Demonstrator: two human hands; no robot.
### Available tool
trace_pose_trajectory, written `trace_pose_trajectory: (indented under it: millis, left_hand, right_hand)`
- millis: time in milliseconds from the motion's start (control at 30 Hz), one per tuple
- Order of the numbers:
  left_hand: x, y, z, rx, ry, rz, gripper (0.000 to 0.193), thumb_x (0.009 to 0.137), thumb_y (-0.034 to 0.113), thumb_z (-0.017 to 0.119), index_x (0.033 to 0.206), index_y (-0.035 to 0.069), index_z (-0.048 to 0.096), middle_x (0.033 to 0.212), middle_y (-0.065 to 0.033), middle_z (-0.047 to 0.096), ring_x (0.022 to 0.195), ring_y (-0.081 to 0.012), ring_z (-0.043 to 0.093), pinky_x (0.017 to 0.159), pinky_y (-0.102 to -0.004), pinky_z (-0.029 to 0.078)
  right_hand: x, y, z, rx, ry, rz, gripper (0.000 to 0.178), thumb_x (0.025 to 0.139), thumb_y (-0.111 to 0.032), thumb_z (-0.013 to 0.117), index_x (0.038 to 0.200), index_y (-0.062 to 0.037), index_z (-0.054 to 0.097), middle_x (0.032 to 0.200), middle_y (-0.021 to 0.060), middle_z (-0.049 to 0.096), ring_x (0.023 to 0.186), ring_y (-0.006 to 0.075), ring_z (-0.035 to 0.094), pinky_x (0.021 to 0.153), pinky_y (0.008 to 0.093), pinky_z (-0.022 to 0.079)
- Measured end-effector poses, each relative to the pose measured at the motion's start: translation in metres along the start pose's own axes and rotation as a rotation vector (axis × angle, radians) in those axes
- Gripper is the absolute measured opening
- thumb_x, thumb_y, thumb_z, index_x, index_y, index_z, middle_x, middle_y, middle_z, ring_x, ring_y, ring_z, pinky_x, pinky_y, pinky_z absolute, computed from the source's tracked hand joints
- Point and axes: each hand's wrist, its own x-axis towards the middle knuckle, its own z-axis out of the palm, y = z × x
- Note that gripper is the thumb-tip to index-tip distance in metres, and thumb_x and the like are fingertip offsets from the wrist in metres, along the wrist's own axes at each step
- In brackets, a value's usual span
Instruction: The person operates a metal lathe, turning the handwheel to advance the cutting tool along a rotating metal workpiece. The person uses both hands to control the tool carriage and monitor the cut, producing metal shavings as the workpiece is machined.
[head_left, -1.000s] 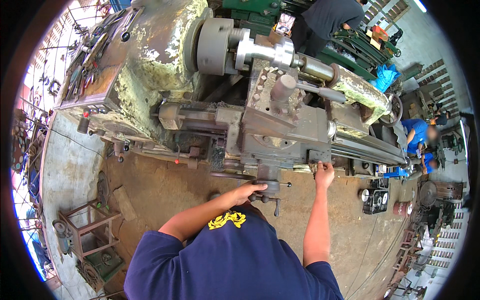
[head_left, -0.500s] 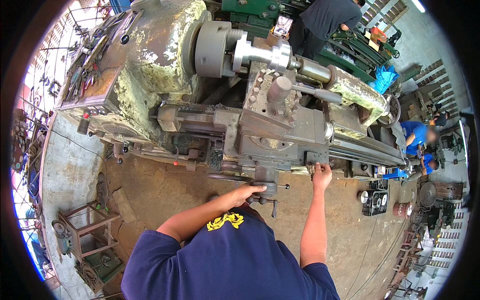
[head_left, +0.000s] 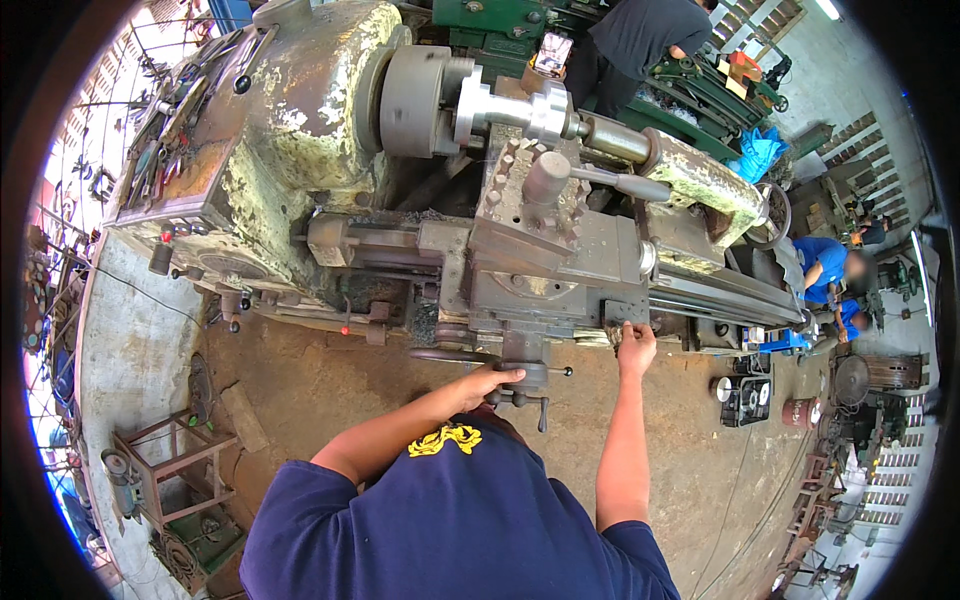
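A worn metal lathe spans the scene, its grey chuck (head_left: 412,100) facing a shiny stepped metal workpiece (head_left: 510,112) that reaches to the tailstock (head_left: 700,172). In front of the workpiece stands the square tool post (head_left: 530,195) with its long clamping handle (head_left: 625,182). My left hand (head_left: 488,383) rests on the cross-slide dial (head_left: 530,374), thumb on top and the other fingers mostly hidden beneath. A small crank handle (head_left: 543,415) hangs beside it. At the carriage's right front, my right hand (head_left: 636,350) is closed below a dark block (head_left: 625,312); what it grips is hidden.
Loose hand tools (head_left: 165,150) lie on the headstock's top. A red-tipped lever (head_left: 346,318) sticks out below the bed. Behind the lathe, a person in dark clothes (head_left: 645,45) bends over a green machine. Blue-shirted people (head_left: 822,268) are at the far right. A metal-frame stand (head_left: 180,465) is at left.
The whole view has shifted slightly, so the lathe sits a little further left. Both hands keep their places on the carriage.
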Motion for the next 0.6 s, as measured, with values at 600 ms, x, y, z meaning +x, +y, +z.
trace_pose_trajectory:
  millis: [600]
  left_hand:
    - [0.003, -0.001, -0.010, 0.021, -0.037, -0.043, 0.041, 0.092, 0.039, 0.066, 0.116, 0.006, 0.063, 0.094, -0.0063, 0.070, 0.079, -0.0158, 0.066, 0.068, -0.0307, 0.050]
  right_hand:
    - [0.000, 0.000, 0.001, -0.021, 0.002, -0.029, 0.022, 0.083, -0.019, 0.075, 0.083, 0.0014, 0.068, 0.068, 0.0133, 0.069, 0.061, 0.0255, 0.065, 0.062, 0.0377, 0.050]
